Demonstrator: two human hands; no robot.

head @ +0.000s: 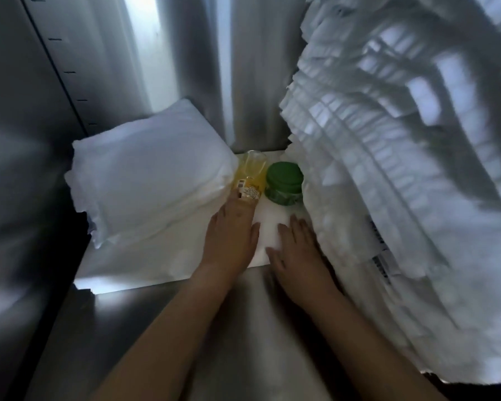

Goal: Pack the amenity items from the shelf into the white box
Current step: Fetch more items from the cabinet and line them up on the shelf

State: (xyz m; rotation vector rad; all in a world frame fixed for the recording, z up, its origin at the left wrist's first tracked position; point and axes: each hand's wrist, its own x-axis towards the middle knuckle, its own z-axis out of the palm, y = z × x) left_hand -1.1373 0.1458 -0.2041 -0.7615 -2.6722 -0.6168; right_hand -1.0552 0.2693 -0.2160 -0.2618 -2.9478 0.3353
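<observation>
Yellow bottle (249,178) could tip
My left hand (232,233) touches it with straight fingers, my right hand (295,247) lies flat nearby; a push might knock it into the green-lidded jar (284,183).

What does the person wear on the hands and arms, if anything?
Nothing that shows. The left hand and the right hand have no gloves, and no sleeves appear behind them. No ring, watch or bracelet is visible, though the picture is blurry.

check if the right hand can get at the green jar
Probably yes: the right hand lies open just short of the green jar, nothing between them, though the white stack crowds its right side.
</observation>
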